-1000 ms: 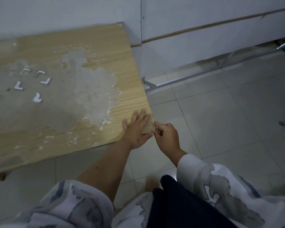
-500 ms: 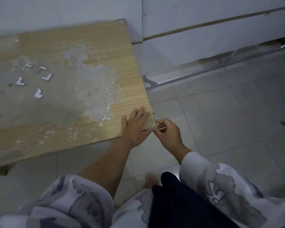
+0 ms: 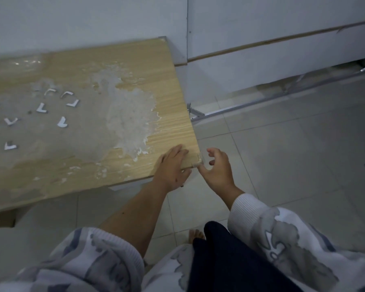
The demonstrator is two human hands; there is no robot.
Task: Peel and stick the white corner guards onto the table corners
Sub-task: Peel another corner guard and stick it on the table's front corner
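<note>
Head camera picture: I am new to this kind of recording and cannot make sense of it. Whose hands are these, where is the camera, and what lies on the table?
There is no machine here. A person wears a camera on the head, which looks forward and down, so you see their own arms. The left hand lies flat on the light wooden table near its closest corner. The right hand hovers just past that corner, fingers loosely curled, holding nothing that I can see. On the corner sits a small pale corner guard. Farther left on the table, which is smeared with a whitish patch, lie loose white L-shaped corner guards. Below is a pale tiled floor.
</note>
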